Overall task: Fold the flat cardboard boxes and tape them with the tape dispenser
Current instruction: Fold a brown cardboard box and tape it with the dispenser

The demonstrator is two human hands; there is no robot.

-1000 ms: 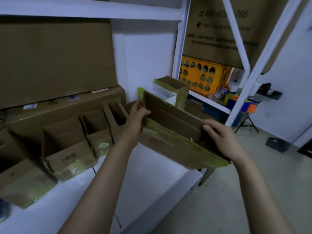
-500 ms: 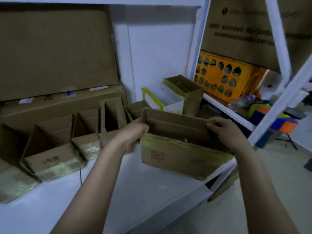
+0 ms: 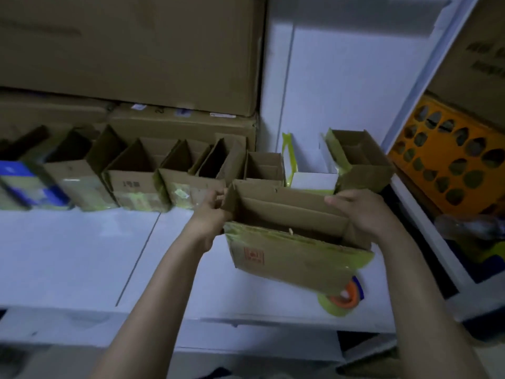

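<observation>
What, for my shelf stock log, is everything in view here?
held box: one, brown with yellow-green tape, over the shelf front.
row boxes: at least five, brown, taped, along the shelf back.
white box: one, white, yellow-taped, right of the row.
end box: one, brown, rightmost on the shelf.
tape dispenser: one, orange and blue, partly under the held box.
large cartons: at least two, brown, behind the row.
crate: one, orange, far right.
shelf: one, white.
left hand: one, grips held box's left end.
right hand: one, grips its right end.
</observation>
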